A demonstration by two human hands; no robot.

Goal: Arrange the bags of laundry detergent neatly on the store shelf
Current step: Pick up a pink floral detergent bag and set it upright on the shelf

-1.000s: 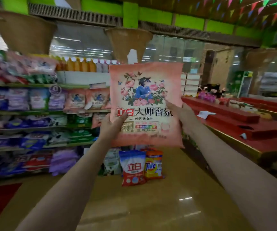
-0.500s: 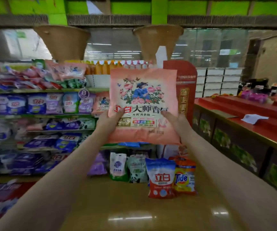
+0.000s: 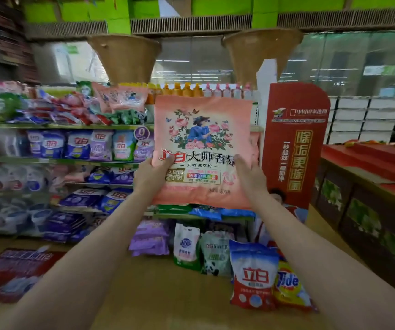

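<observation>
Pink detergent bag (image 3: 203, 148) gripped by both hands: left (image 3: 150, 176), right (image 3: 251, 178); stocked shelves (image 3: 60, 126) behind, glossy tan floor (image 3: 156, 294).

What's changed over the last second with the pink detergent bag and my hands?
The view has swung left and come nearer the shelf. The pink bag stays upright, still gripped at its sides by the left hand and right hand. Nothing was let go.

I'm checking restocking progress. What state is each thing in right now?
Pink detergent bag: upright, held in the air before the shelf.
Left hand: grips the bag's left edge.
Right hand: grips its right edge.
Red and blue bag: standing on the floor.
Tide bag: on the floor, behind it.
</observation>
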